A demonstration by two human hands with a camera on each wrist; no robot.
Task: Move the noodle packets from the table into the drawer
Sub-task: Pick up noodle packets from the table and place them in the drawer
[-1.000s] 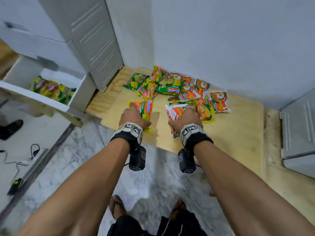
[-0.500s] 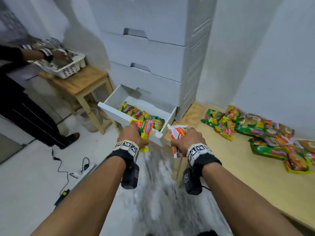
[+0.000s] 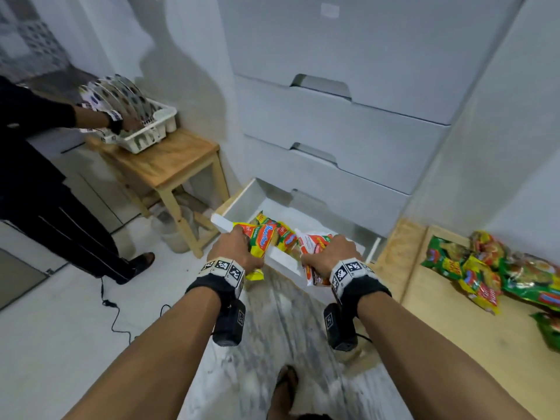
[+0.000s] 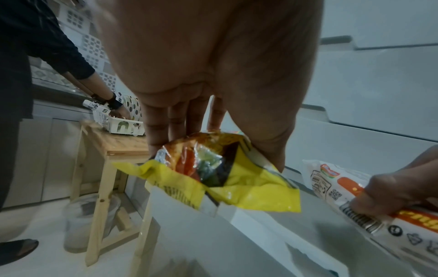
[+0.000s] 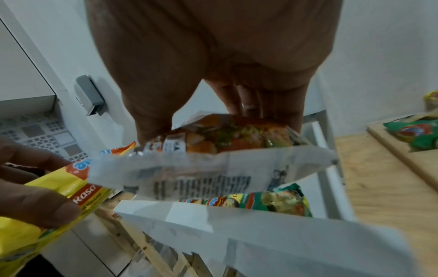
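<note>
Pale wooden worktop ran along the right wall, low against a white marbled floor. A heap of noodle packets lay on its far end. White chest of drawers stood far centre, its bottom drawer pulled open, packets already lying inside. Far left, a small wooden stool carried a white dish rack with plates; a second person in dark clothes reached into it.

Left hand was clamped on a yellow packet, right hand on a white packet, both held above the drawer's near front edge, side by side but apart.

Left wrist view showed fingers and thumb curled round the yellow packet's back, hidden from the head view. Right wrist view showed a green packet inside the drawer below the white packet, and a ring on one finger.
</note>
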